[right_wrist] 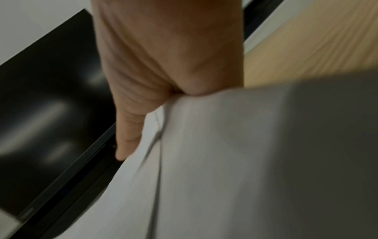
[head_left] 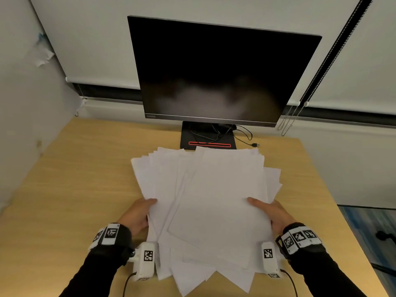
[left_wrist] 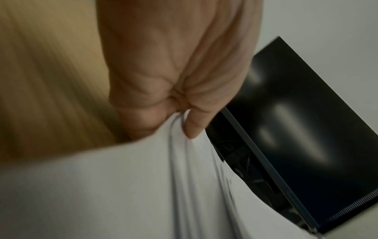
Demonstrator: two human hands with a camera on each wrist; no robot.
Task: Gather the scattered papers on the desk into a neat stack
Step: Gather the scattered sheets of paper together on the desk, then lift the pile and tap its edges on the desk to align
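Observation:
A loose, fanned bundle of white papers (head_left: 205, 196) is held over the wooden desk (head_left: 70, 174), its sheets askew with corners jutting out at the near edge. My left hand (head_left: 137, 213) grips the bundle's left edge, thumb on top and fingers underneath. My right hand (head_left: 272, 211) grips the right edge the same way. In the left wrist view the left hand (left_wrist: 180, 97) pinches the papers (left_wrist: 143, 186) with the thumb over them. In the right wrist view the right hand (right_wrist: 155, 90) pinches the papers (right_wrist: 225, 161) likewise. Both wrist views are blurred.
A dark monitor (head_left: 214, 71) stands at the back of the desk on a black base (head_left: 207, 138) with a loose black cable (head_left: 246, 138). Window blinds and a bead chain (head_left: 293, 116) hang behind. The desk's right edge drops to blue flooring (head_left: 372, 228).

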